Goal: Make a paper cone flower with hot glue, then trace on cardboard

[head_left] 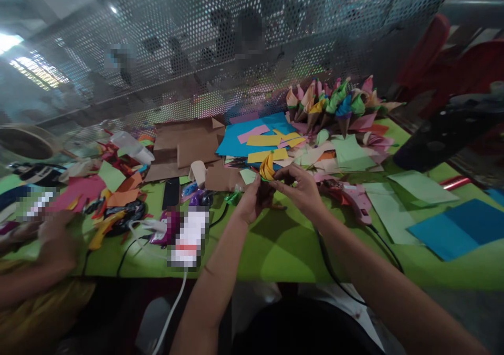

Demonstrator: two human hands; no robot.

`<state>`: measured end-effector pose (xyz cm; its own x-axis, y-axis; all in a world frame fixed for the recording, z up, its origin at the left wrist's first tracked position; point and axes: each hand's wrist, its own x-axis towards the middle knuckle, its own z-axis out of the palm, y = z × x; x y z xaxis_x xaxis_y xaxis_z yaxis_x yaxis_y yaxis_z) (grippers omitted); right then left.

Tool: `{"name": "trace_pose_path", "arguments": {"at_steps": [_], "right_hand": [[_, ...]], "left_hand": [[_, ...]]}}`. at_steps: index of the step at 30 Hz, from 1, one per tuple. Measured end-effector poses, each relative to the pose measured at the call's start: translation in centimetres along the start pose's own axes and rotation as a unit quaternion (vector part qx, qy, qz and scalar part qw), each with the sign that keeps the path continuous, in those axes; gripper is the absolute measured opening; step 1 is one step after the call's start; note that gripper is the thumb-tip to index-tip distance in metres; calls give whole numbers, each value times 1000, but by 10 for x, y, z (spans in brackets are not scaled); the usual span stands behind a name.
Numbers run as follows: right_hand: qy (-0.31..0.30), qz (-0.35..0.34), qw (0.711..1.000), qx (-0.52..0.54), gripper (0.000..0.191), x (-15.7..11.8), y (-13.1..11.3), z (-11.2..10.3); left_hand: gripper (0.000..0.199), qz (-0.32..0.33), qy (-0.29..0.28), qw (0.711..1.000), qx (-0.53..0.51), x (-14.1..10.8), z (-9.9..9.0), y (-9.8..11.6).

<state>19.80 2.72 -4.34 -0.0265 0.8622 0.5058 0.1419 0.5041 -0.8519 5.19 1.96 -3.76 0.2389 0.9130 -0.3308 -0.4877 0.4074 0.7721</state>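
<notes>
A paper ice cream cone [268,166] with a yellow swirled top is held upright above the green table, in front of me. My left hand [252,204] is closed around its lower part, which the fingers mostly hide. From the other side my right hand [298,191] pinches at the edge of the swirl with thumb and fingertips. A pink glue gun [357,201] lies just to the right of that hand. Behind the cone are yellow paper strips [268,156] on blue sheets [236,138].
Several finished paper cones [331,103] stand at the back right. Brown paper [169,147] lies at the back left. A phone [189,239] with a white cable rests near the front edge. A co-worker's hand [57,239] is at the left. Black cords cross the table [275,260].
</notes>
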Motion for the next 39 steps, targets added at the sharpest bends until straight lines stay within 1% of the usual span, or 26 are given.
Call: {"name": "trace_pose_path", "arguments": {"at_steps": [8, 13, 15, 18, 21, 24, 28, 33, 39], "right_hand": [[8, -14, 999, -27, 19, 0, -1, 1], [2, -4, 1000, -11, 20, 0, 0, 0], [-5, 12, 1000, 0, 23, 0, 1, 0], [-8, 32, 999, 9, 27, 0, 3, 1], [-1, 48, 999, 15, 27, 1, 7, 2], [-4, 54, 998, 23, 23, 1, 10, 3], [1, 44, 999, 24, 21, 0, 10, 3], [-1, 47, 999, 28, 23, 2, 5, 1], [-6, 25, 1000, 10, 15, 1, 2, -2]], "left_hand": [[47, 21, 8, 1000, 2, -1, 1, -2], [50, 68, 16, 998, 9, 1, -3, -7], [47, 75, 38, 996, 14, 2, -6, -9], [38, 78, 95, 992, 28, 3, -9, -11], [38, 71, 121, 990, 31, 2, -9, -12], [39, 70, 125, 989, 31, 2, -7, -12], [39, 74, 126, 989, 31, 3, -8, -13], [39, 67, 103, 992, 8, 5, -7, -10], [42, 62, 74, 995, -6, 5, -5, -7]]}}
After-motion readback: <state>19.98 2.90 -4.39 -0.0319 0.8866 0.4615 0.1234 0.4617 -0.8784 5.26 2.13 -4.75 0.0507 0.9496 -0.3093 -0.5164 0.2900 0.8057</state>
